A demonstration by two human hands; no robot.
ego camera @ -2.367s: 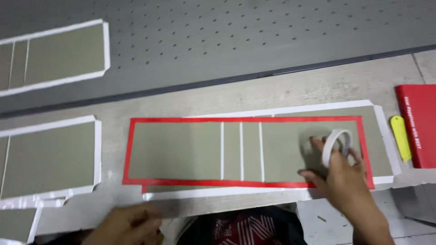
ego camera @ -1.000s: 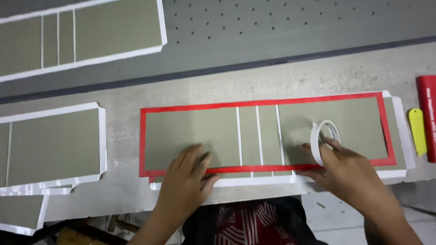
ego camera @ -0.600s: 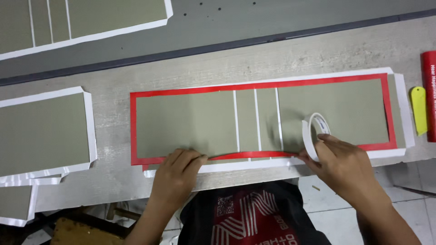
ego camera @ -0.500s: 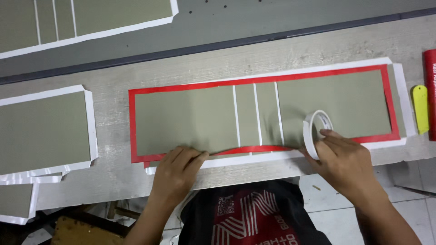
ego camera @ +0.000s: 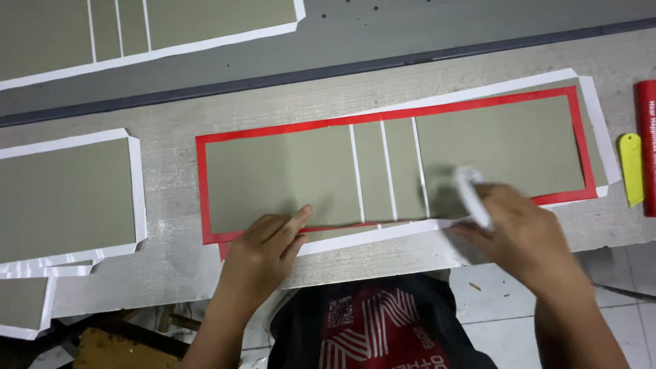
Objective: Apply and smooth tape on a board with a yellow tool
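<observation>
We look from one head-worn camera, close above the near edge of the worktop [ego camera: 171, 116] and facing steeply down and forward across it to its far edge, with no second view.

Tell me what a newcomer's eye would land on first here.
The long grey board panel with the bright red border lies across the middle of the wooden table and draws the eye first. The left hand presses its lower red edge, while the right hand, blurred, holds a white tape roll near the same edge. A yellow tool lies at the far right, beside a red object.
</observation>
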